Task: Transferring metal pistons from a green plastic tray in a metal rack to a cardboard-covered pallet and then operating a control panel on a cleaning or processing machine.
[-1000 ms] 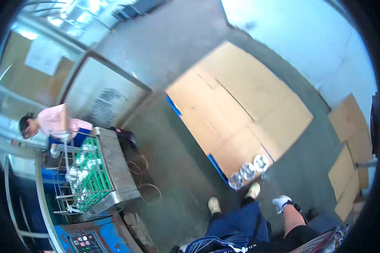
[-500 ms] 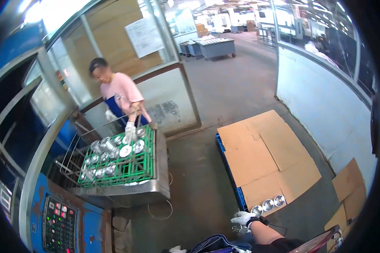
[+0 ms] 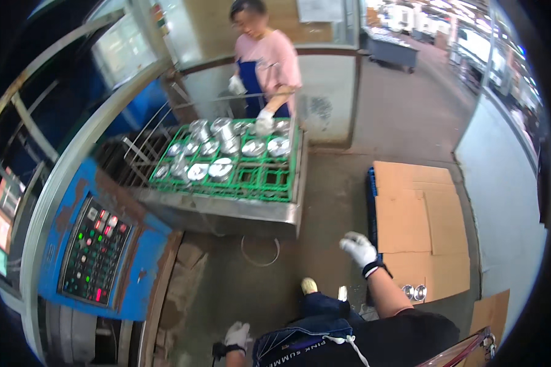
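Note:
My right hand (image 3: pixel 358 249), in a white glove with a black wristband, is held over the floor just left of the cardboard-covered pallet (image 3: pixel 401 223). Its fingers stretch forward and nothing shows in them. Low in the picture, my left hand (image 3: pixel 237 336), also white-gloved, hangs empty with its fingers loosely apart. Shiny round metal parts (image 3: pixel 420 292) stand on the cardboard's near edge, partly hidden behind my right forearm. More round, silvery metal parts (image 3: pixel 221 169) sit in a green grid rack (image 3: pixel 248 194) ahead of me, away from both hands.
Behind the rack stands a co-worker (image 3: pixel 269 61), one gloved hand among the parts. The rack rests on a steel-sided table (image 3: pixel 257 214). A blue control panel (image 3: pixel 98 251) is at left. A pale wall (image 3: pixel 502 159) runs along the right; a grey cart (image 3: pixel 392 54) stands farther back.
My view has turned left and come closer to the rack. My right hand has lifted away from the metal parts on the cardboard. My left hand now shows more fully.

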A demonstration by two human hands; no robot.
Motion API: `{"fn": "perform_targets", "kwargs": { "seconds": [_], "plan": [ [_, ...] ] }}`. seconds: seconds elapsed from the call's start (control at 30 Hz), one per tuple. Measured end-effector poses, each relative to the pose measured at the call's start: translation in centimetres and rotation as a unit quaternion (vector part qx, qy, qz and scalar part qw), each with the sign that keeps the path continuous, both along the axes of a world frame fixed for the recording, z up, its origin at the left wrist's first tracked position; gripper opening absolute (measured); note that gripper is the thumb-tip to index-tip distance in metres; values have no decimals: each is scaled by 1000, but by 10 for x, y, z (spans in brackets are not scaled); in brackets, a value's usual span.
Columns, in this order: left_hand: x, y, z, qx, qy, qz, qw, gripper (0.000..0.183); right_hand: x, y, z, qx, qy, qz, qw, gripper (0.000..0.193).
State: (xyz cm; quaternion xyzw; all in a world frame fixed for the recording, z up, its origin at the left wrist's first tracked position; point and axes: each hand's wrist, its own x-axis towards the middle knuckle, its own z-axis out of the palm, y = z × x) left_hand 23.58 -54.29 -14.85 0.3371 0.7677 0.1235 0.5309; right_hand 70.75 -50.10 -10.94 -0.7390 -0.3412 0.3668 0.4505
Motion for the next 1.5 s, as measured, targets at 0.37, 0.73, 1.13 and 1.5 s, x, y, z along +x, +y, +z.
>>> {"fn": "perform_targets", "kwargs": {
  "seconds": [0.37,0.73,1.13,1.5],
  "plan": [
    [-2,206,89,326,-79,120,934,49,-18,242,117,321,-73,66,942,55],
    [-24,380,187,495,-24,67,866,44,-48,317,116,295,-35,113,948,34],
    [-2,688,249,555,242,-382,698,40,-77,311,148,177,-29,-73,981,36],
    [52,929,68,426,397,-583,567,46,-248,434,291,248,-343,-20,906,34]
  ]
}}
